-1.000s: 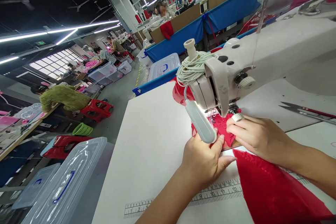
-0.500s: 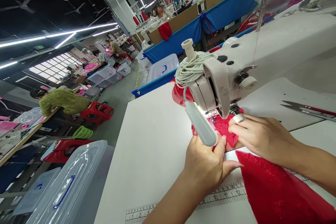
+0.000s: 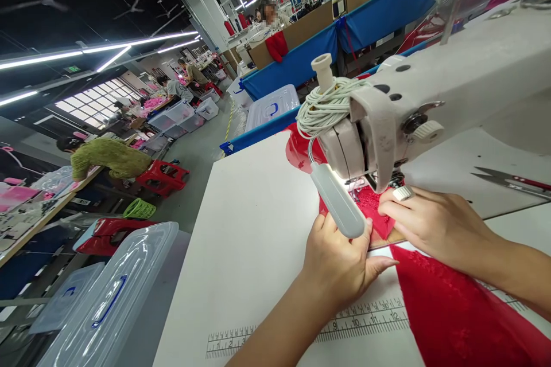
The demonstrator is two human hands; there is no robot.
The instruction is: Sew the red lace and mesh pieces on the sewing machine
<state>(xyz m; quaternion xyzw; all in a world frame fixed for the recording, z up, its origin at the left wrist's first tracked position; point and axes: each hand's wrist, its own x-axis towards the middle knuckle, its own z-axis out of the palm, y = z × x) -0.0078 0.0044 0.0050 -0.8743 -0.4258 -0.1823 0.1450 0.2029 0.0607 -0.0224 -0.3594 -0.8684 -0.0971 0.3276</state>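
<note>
Red cloth under the head of the sewing machine
We set the left hand and right hand at the cloth's near part, on the counter. The left thumb stands apart from its fingers, partly hidden by the lamp; the right fingers are bent and together. We cannot tell whether either hand grips the cloth. At lower left, we note a lidded clear box, contents indistinct. A second lidded box stands beyond the counter's far edge; a green basket sits near a red stool.
</note>
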